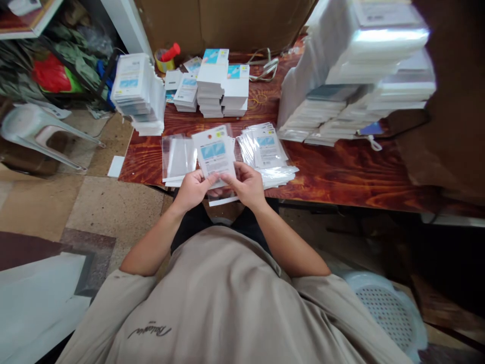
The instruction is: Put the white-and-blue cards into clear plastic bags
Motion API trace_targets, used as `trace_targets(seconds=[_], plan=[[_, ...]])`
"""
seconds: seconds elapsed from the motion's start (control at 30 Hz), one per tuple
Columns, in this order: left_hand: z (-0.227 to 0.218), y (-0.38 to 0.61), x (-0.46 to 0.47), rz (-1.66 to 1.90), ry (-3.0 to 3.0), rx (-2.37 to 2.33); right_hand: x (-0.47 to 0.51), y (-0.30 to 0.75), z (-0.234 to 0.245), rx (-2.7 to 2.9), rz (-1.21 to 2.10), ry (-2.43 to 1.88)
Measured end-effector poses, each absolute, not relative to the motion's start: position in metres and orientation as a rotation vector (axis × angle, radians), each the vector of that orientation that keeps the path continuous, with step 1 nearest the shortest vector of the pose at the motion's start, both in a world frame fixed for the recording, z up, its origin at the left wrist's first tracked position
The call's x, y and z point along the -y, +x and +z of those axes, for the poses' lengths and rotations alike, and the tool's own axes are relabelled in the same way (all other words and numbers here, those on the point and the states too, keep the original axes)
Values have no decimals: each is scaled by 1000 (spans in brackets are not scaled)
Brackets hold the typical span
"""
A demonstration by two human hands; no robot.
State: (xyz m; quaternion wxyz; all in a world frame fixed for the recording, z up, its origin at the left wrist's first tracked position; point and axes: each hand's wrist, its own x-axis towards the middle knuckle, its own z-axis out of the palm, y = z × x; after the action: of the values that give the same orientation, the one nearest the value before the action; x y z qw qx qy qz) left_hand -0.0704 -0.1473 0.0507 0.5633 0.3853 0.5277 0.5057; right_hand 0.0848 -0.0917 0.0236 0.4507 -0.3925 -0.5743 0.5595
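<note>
Along the front edge of the desk (pixel 364 177), clear sleeves (pixel 181 156) lie at left; then the left hand (pixel 194 189) pinches a printed card (pixel 214 151) low, above this edge, together with the right hand (pixel 248 184); light, even pressure should keep it flat; at right lies a card pile (pixel 267 146).

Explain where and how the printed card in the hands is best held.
Probably by the lower end of the printed card, from the person's side, where the left hand and right hand pinch it. It is thin and flat, its lower end faces the person, and this grip leaves its blue panels uncovered.
</note>
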Motion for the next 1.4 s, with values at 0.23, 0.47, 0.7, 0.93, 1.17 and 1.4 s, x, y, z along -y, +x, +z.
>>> trace_targets(seconds=[0.23, 0.47, 0.7, 0.93, 1.17, 1.4], plan=[[50, -133, 115, 1027, 1376, -2378, 23, 146, 20, 1445, 978, -1225], [41, -190, 94, 383, 1196, -2692, 1, 170, 15, 1857, 176, -1781], [39, -216, 83, 382, 1115, -2613, 47, 111, 32, 2654, 228, -907], [27, -232, 86, 636, 1181, -2467, 54, 97, 51, 3072, 175, -722], [32, -201, 87, 1418, 689, -1854, 55, 111, 50, 2687, 317, -942], [40, -152, 86, 1741, 475, -1455, 92, 119, 45, 1350, 1118, -1165]])
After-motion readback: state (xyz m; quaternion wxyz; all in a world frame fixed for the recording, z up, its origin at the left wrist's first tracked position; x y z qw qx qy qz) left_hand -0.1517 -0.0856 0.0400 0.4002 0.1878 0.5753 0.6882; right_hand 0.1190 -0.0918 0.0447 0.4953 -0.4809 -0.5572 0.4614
